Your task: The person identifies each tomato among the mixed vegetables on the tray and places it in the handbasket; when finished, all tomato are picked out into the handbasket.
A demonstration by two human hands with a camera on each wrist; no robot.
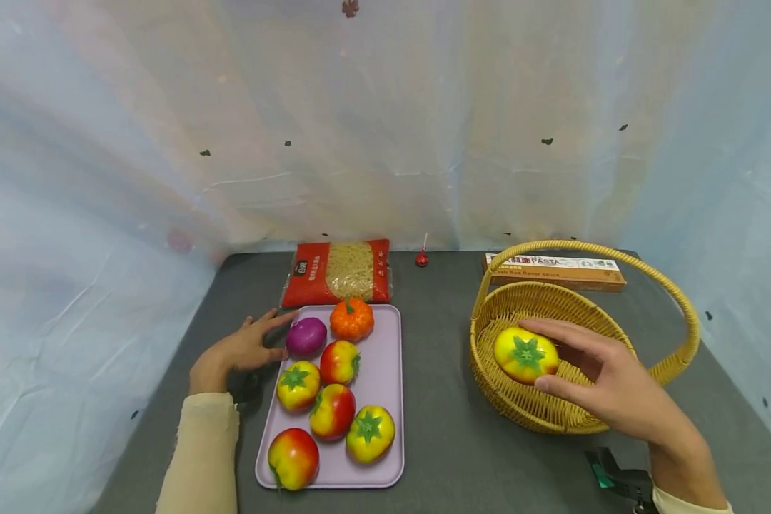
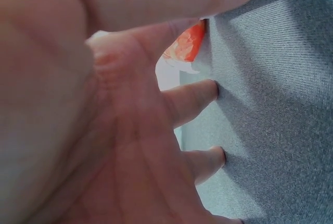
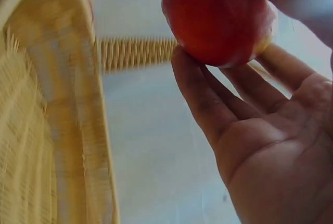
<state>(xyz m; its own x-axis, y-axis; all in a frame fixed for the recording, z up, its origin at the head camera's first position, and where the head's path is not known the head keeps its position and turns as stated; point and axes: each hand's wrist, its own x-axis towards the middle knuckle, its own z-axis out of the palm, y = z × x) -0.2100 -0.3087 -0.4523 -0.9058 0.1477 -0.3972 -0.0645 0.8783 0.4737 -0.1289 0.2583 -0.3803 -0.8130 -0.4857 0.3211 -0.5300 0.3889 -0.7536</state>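
Observation:
My right hand [image 1: 617, 378] pinches a yellow-and-red fruit [image 1: 525, 355] with a green star-shaped calyx, between thumb and fingers, above the wicker basket [image 1: 546, 421]. In the right wrist view the fruit's red underside [image 3: 216, 18] shows. At the tray's left edge lies my left hand [image 1: 247, 346], fingers spread, with fingertips on the grey cloth [image 2: 281, 114] in the left wrist view. The lilac tray [image 1: 382, 357] holds a purple onion [image 1: 306, 335] near that hand, an orange pumpkin [image 1: 351, 319] and several similar yellow-and-red fruits [image 1: 333, 412].
A red pasta bag [image 1: 311, 275] lies behind the tray. Further right is a red lollipop [image 1: 422, 258]. Behind the basket stands a long pasta box [image 1: 552, 271]. The basket's tall handle [image 1: 674, 285] arches over its opening. Pale curtains [image 1: 385, 128] enclose the table.

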